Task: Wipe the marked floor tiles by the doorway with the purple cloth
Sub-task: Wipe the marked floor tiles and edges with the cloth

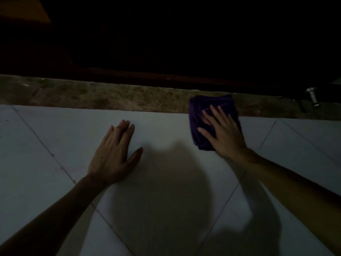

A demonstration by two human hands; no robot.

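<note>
Right hand point(224, 132) flat, fingers spread, pressing the purple cloth point(214, 115) across the tile edge onto the brown threshold point(110, 97), left hand point(114, 154) flat on bare floor tiles point(166, 130) (dim light), metal doorstop point(312, 97) far right.

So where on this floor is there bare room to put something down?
Bare tile lies between the left hand, flat on the floor, and the purple cloth under the right hand. More lies left of the left hand, up to the brown threshold. It is crowded at the right, where cloth and metal doorstop sit on the threshold.
</note>
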